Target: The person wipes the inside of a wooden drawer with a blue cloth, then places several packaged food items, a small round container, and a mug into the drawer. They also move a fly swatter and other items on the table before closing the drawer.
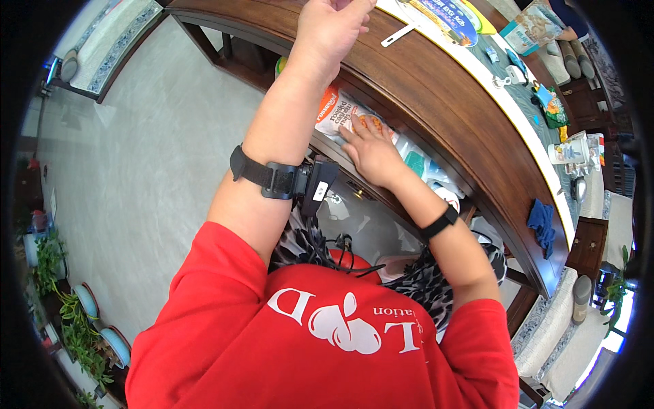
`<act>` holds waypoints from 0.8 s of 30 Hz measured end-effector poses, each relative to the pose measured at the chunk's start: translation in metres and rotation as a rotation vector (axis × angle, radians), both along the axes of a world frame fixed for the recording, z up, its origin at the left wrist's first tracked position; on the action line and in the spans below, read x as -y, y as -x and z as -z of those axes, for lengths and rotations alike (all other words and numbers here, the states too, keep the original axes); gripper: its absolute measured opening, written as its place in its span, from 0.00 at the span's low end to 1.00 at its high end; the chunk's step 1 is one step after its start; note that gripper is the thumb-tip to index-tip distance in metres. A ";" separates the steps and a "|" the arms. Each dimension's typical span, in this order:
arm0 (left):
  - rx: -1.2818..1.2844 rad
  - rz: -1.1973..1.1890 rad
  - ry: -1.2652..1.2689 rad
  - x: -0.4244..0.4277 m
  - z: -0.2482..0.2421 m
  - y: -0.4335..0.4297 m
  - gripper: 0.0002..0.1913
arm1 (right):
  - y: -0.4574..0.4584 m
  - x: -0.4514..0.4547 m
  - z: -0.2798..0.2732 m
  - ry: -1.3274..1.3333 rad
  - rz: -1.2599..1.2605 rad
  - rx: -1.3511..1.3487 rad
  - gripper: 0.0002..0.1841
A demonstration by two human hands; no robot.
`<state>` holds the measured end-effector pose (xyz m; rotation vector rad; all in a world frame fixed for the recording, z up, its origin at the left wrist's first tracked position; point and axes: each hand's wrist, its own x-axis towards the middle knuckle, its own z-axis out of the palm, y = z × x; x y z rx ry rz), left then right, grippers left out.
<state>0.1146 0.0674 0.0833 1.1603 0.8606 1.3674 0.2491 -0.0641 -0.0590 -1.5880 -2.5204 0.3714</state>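
Note:
My right hand (372,153) lies with spread fingers on a plastic bag of roasted cashew nuts (341,110) in the pulled-out drawer (334,148) of a dark wooden table (460,97). A green item (415,162) in clear plastic and other packets lie beside the bag. Above the near tabletop edge is my left hand (340,23), fingers bent and partly cut off by the top of the picture; whether it holds something does not show. Near it, the white handle of a flat printed fan (398,35) juts over the wood.
On the table stand a snack box (531,28), a white charger (516,75), a green snack bag (554,115), a white paper cup (567,152) and a crumpled blue cloth (541,225). A person's hand (567,33) is at the box. Black cables (352,263) hang near my lap.

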 end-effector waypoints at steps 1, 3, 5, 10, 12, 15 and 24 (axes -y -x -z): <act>0.002 0.010 0.001 0.001 0.000 -0.003 0.13 | 0.000 -0.010 0.005 0.099 0.028 0.034 0.26; 0.008 0.043 -0.004 0.001 -0.003 -0.008 0.13 | 0.004 -0.031 0.014 0.176 0.046 -0.021 0.27; 0.010 0.030 -0.038 0.004 -0.007 -0.011 0.15 | 0.014 -0.051 0.019 0.202 0.073 -0.003 0.28; -0.035 0.086 0.022 0.012 -0.013 -0.038 0.14 | 0.016 -0.051 -0.004 0.262 0.064 0.120 0.31; -0.095 0.160 -0.002 0.015 -0.011 -0.052 0.13 | 0.001 -0.035 -0.029 0.153 -0.024 -0.100 0.27; -0.288 0.176 -0.073 0.021 -0.003 -0.067 0.11 | -0.033 -0.017 -0.081 0.098 -0.025 -0.260 0.20; -0.495 0.184 -0.302 0.030 -0.002 -0.090 0.10 | -0.221 -0.101 -0.150 -0.171 0.580 -0.349 0.24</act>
